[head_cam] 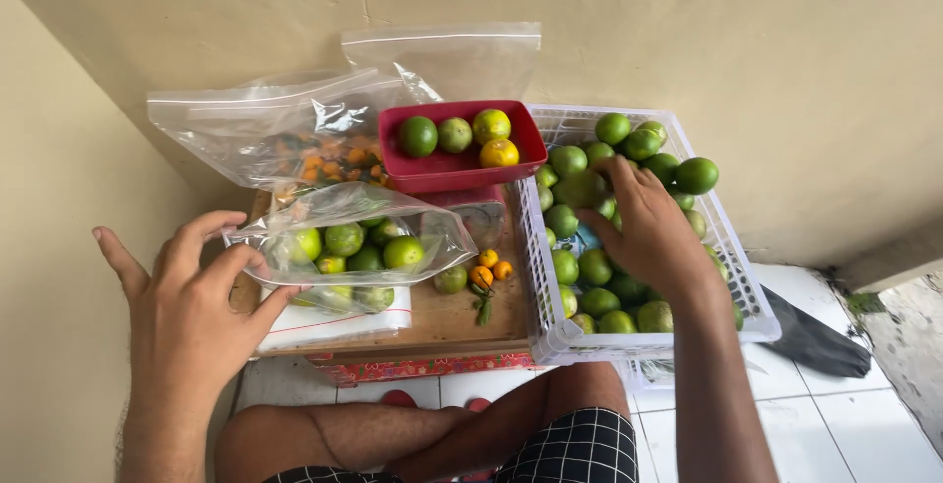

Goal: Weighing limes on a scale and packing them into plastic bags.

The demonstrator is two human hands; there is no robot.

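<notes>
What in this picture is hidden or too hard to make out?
Only the head view is available.
- Right hand: its fingertips are buried among the limes in the white basket, so whether it grips one cannot be told.
- Scale: mostly covered by the red tray.
- Upper plastic bag: wrinkles and glare blur the orange fruit inside.
- Dark thing on the floor: partly behind the basket, kind unclear.

Wooden board point(442, 321) bearing bagged limes point(359, 247), loose small citrus point(481, 275), white paper point(339, 326)
</notes>
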